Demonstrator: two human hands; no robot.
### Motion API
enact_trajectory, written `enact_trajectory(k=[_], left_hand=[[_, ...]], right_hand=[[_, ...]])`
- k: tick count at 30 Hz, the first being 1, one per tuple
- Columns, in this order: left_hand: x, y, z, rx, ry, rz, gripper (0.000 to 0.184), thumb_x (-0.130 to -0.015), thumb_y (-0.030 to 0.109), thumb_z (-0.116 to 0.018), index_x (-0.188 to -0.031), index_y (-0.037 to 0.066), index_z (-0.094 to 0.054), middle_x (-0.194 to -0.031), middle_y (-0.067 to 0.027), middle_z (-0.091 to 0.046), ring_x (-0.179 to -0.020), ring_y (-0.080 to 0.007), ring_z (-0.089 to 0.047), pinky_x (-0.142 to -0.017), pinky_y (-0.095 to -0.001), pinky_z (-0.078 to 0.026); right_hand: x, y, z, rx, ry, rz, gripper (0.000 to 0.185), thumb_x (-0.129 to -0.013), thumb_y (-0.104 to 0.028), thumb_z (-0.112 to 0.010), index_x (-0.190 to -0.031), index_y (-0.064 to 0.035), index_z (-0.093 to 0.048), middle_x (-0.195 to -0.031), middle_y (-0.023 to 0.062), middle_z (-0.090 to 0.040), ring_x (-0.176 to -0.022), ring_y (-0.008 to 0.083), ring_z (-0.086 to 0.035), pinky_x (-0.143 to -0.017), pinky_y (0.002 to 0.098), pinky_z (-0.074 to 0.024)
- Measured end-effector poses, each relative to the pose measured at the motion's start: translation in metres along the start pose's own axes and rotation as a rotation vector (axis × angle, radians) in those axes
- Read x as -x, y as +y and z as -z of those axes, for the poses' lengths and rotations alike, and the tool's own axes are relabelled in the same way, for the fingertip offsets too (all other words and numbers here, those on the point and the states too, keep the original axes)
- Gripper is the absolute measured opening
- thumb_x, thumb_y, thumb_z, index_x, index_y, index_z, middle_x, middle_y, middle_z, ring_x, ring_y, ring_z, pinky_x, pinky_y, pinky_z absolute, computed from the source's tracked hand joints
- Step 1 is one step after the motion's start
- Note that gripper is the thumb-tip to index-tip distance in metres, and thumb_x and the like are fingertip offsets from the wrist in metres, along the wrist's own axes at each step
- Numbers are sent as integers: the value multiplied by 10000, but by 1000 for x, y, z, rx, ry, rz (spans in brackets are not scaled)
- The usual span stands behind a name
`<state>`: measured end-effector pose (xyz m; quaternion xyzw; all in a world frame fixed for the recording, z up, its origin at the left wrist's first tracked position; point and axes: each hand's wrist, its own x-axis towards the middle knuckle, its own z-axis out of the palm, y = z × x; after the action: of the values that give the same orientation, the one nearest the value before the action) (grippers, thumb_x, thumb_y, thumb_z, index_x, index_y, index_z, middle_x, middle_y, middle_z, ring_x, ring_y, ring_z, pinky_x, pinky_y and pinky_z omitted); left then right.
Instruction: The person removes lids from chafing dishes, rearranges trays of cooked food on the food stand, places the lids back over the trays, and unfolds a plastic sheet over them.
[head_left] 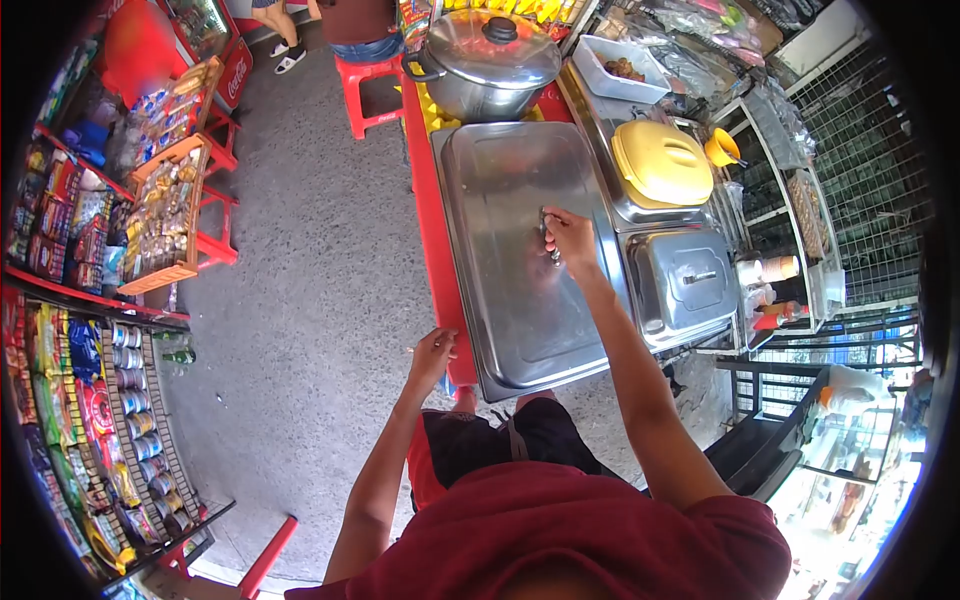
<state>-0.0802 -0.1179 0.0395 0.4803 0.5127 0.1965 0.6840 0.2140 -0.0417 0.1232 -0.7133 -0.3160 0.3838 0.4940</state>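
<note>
Right hand closed around the handle of the large metal lid.
The lid lies on the near part of the red surface, the lidded pot beyond; left hand, fingers partly curled, is near its left edge.

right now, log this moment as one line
right hand: gripping metal handle on large rectangular silver lid | left hand: near red table | big round silver pot: covered

Head view only: from wearer's head, facing steeply down, arm's reach.
</note>
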Motion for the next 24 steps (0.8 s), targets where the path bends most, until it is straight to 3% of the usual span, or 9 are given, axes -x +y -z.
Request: enact_trajectory(k=[9, 14, 16, 18, 19, 21, 24], left_hand=[[-14, 16, -15, 99, 30, -78, 394, -923, 350, -423, -1112, 19, -526, -861, -63, -585, -720, -130, -569, -654, -255, -466], [-21, 20, -20, -50, 66, -145, 359, -907, 295, -465, -1116, 5, -502, -837, -88, -600, -690, -152, -589, -609, -270, -478], [-21, 17, -20, -126, 69, -154, 350, -899, 270, -482, -1124, 2, -492, -841, -94, -603, -686, -157, -593, -604, -275, -479], [-23, 15, -19, -192, 20, -156, 365, -886, 218, -488, -1183, 10, -450, -883, -101, -588, -708, -148, -586, -610, -270, -479], [-24, 13, -19, -199, 8, -158, 365, -886, 218, -488, -1183, 10, -450, -883, -101, -588, -708, -148, -586, -610, -270, -479], [-25, 11, -19, -157, 23, -117, 376, -883, 207, -487, -1205, 23, -431, -901, -111, -578, -711, -148, -588, -608, -265, -479], [-19, 22, -19, -141, 127, -145, 351, -874, 177, -491, -1184, 17, -461, -895, -129, -594, -696, -178, -608, -598, -290, -489]], right_hand=[[2, -6, 1, 4, -1, -25, 230, -811, -88, -549, -1013, -5, -621, -646, 76, -599, -537, 113, -574, -484, 257, -503], [10, -14, 1, 11, 8, 4, 221, -815, -90, -551, -1005, 4, -612, -662, 86, -612, -537, 108, -580, -485, 262, -498], [8, 0, 2, -28, 12, 18, 231, -809, -103, -557, -1017, -9, -598, -723, 113, -619, -598, 161, -608, -547, 289, -507], [12, 1, 7, 370, 166, 345, 279, -826, -136, -569, -1077, -14, -559, -837, 134, -609, -746, 219, -615, -646, 290, -507], [20, 0, 12, 368, 179, 341, 279, -826, -136, -569, -1077, -14, -559, -837, 134, -609, -746, 219, -615, -646, 290, -507], [44, -2, 27, 262, 244, 394, 328, -763, -77, -579, -1090, -61, -554, -956, 165, -567, -822, 311, -591, -700, 339, -499], [86, 7, 68, 324, 356, 409, 362, -738, -3, -542, -1096, -59, -549, -980, 156, -560, -882, 296, -582, -698, 336, -501]])
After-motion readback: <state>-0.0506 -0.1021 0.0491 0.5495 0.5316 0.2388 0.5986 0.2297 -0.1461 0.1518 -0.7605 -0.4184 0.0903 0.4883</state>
